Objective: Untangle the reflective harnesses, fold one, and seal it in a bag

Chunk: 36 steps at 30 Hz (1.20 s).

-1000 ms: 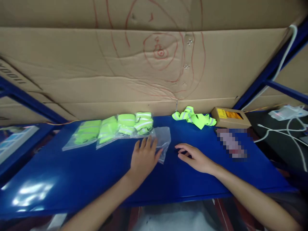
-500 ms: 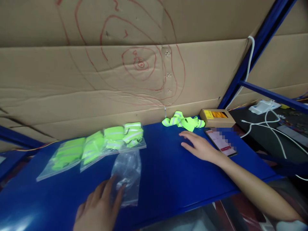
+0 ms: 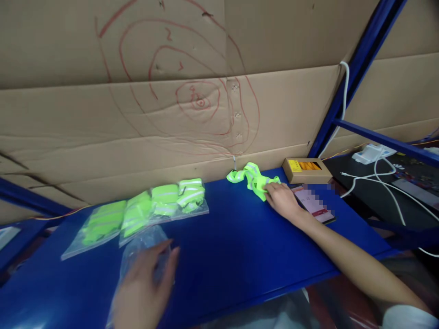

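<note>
My right hand (image 3: 283, 199) is closed on the near right end of a loose neon yellow-green reflective strap (image 3: 255, 179) at the back of the blue table. My left hand (image 3: 147, 278), slightly blurred, is over a clear plastic bag (image 3: 146, 242) at the front left, with thumb and fingers apart. Part of that bag is hidden beneath the hand. Behind it, several clear zip bags with folded neon straps (image 3: 164, 198) lie in an overlapping row along the back left.
A phone (image 3: 313, 204) lies right of my right hand, before a small cardboard box (image 3: 306, 171). Cardboard with red drawn rings (image 3: 199, 103) stands behind the table (image 3: 233, 256). A blue frame post (image 3: 356, 77) and white cables (image 3: 391, 189) are on the right.
My right hand has moved to the strap and closed on its end. The strap has shifted slightly. The empty bag has slid left and nearer, along with my left hand.
</note>
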Tool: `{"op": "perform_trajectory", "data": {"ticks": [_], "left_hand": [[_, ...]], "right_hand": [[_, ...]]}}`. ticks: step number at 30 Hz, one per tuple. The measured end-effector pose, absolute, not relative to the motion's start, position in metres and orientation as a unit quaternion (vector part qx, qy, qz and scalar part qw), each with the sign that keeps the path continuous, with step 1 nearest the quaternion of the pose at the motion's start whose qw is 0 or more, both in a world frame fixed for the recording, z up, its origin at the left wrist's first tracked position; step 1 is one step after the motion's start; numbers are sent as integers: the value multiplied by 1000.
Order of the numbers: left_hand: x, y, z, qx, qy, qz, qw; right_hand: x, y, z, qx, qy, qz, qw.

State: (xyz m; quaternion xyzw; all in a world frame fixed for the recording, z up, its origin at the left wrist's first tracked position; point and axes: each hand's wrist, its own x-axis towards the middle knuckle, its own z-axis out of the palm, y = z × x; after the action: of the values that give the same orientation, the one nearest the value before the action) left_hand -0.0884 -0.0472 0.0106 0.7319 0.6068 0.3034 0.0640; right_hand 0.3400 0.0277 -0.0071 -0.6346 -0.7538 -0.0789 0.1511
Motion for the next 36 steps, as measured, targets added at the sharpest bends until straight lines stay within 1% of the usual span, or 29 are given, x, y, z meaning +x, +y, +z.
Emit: {"op": "perform_trajectory", "data": {"ticks": [2,4,5,8,11,13,15,18,22,25,29,36], "left_hand": [[-40,-33,19,790,532,300,53],[0,-18,17,848,457,257,79],[15,-10,13,857,446,244,87],[39,11,-4,878,407,231,104],[39,19,-15,895,366,216,134],[34,21,-18,897,343,213,182],[29,23,-17,872,330,239,271],[24,28,-19,810,333,293,383],[27,33,-27,770,344,329,424],[29,33,-29,741,340,360,453],[27,35,-17,691,335,396,503],[15,39,7,577,366,478,553]], "right_hand": [[327,18,-7,-576,-801,-68,149],[310,6,-6,-503,-850,-55,146],[303,0,-6,-463,-874,-47,142],[286,-18,-6,-359,-921,-42,144],[287,-28,-2,-312,-933,-37,178],[296,-28,2,-314,-924,-14,218],[305,-24,5,-352,-901,-1,253],[312,-17,5,-416,-874,15,252],[311,-11,-5,-414,-880,92,215],[307,-11,-11,-382,-893,113,212],[304,-14,-12,-370,-891,101,244],[308,-16,0,-466,-807,175,316]]}}
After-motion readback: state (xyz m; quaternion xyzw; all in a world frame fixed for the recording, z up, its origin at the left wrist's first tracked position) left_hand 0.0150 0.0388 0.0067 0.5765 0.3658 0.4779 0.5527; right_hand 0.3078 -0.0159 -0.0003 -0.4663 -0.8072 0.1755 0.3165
